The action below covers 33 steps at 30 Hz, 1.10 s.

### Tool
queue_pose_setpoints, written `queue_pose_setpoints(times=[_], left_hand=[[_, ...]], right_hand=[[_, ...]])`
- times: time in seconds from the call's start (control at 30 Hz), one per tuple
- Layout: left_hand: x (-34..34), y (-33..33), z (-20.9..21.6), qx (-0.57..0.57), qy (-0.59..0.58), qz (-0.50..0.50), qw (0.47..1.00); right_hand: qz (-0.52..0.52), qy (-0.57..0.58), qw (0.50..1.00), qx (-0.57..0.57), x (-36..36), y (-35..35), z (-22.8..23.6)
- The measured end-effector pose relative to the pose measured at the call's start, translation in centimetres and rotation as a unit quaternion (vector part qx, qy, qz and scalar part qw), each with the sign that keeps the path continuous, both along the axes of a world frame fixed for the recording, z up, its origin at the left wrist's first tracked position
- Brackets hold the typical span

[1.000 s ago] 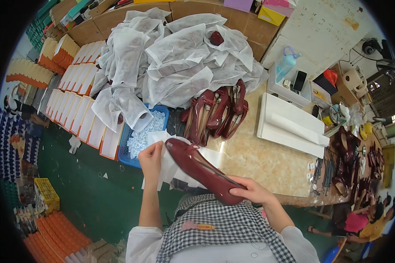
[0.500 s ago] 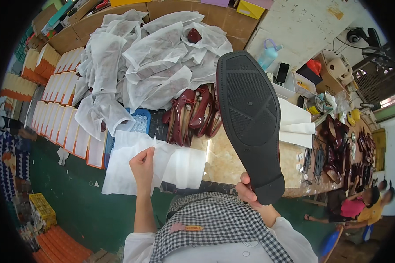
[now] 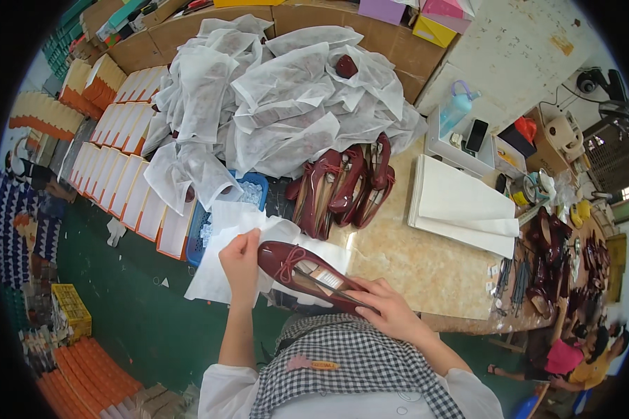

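Note:
A glossy burgundy ballet flat (image 3: 300,271) with a bow on its toe lies sole down before me, tilted, its toe toward the left. My right hand (image 3: 388,307) is closed round its heel end. Fingers pinched together, my left hand (image 3: 240,264) grips a thin white fabric bag (image 3: 213,274) beside the shoe's toe. The toe overlaps the white fabric; I cannot tell whether any of it is inside. More burgundy flats (image 3: 319,192) stand bunched just beyond.
Bagged shoes (image 3: 279,87) form a heap at the back. Open white boxes (image 3: 122,183) line the left, near a blue basket (image 3: 251,183). A stack of white sheets (image 3: 461,202) lies to the right on the marbled tabletop (image 3: 391,269). People (image 3: 573,356) are at the far right.
The shoe has come down and left from an upright pose with its sole facing me; its upper now shows. My right hand moved with it. My left hand still pinches the white fabric.

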<state>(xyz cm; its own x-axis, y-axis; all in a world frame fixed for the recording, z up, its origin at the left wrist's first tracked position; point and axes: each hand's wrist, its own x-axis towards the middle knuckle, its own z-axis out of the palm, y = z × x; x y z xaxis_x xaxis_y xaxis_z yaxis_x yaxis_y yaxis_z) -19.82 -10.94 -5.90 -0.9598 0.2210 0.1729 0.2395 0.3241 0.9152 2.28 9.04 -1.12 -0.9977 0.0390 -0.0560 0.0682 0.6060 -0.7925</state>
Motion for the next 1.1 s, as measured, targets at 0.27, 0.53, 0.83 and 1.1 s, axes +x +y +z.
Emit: queue_pose_setpoints(times=[0.27,0.53,0.83,1.1], left_hand=[[7.6,1.8,2.0,-0.100,0.301,-0.207,0.926],[4.0,1.7,0.8,0.041,0.044,-0.081,0.995],[1.6,4.6,-2.4,0.242,-0.315,0.060,0.916],[-1.1,3.8,-3.5,-0.127,-0.148,-0.163,0.967]], right_hand=[[-0.039,-0.007,0.984,-0.173,-2.0,-0.7,-1.8],[-0.132,0.045,0.837,-0.529,-17.7,0.0,-2.5],[-0.087,0.052,0.960,-0.259,-14.5,-1.0,-9.3],[-0.316,-0.087,0.925,0.193,-17.5,12.7,-17.5]])
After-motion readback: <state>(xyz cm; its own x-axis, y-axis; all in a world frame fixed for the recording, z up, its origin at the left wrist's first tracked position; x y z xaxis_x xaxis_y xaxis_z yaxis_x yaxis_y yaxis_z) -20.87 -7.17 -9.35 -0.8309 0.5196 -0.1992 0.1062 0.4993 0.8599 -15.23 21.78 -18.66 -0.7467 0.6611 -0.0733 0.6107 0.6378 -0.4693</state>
